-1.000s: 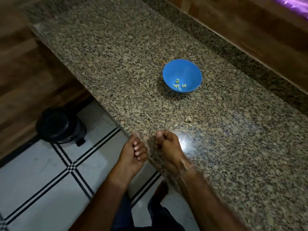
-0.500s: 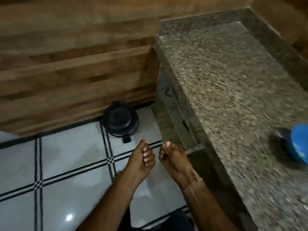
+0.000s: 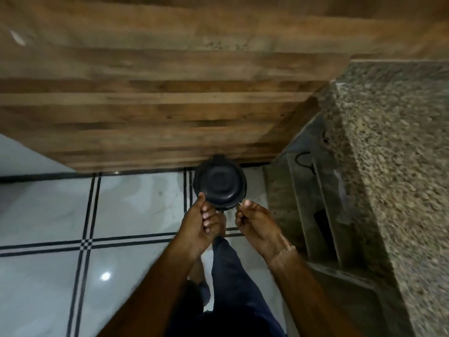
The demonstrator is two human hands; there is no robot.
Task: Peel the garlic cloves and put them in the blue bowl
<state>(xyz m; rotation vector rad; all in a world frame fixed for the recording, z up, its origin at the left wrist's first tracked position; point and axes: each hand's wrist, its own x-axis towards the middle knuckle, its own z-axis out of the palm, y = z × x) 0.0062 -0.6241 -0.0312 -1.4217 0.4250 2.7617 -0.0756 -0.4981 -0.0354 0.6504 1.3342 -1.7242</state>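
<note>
The blue bowl and the garlic cloves are out of view. My left hand (image 3: 199, 223) and my right hand (image 3: 258, 224) hover side by side just above the near rim of a black round pedal bin (image 3: 220, 184) on the floor. The bin's lid is down. Both hands have their fingers curled into the palm. Whatever may lie inside the fists is hidden. The left thumb tip is level with the bin's left rim.
The granite counter (image 3: 401, 166) runs along the right edge, with grey shelving (image 3: 313, 203) below it. A wooden cabinet front (image 3: 158, 105) stands behind the bin. White floor tiles (image 3: 133, 205) with black lines spread to the left. My leg in dark trousers (image 3: 233, 276) is under the hands.
My view has swung left and down from the counter to the floor. Both hands left the counter's edge and now hang over the black bin, still curled. The blue bowl has gone out of sight.
</note>
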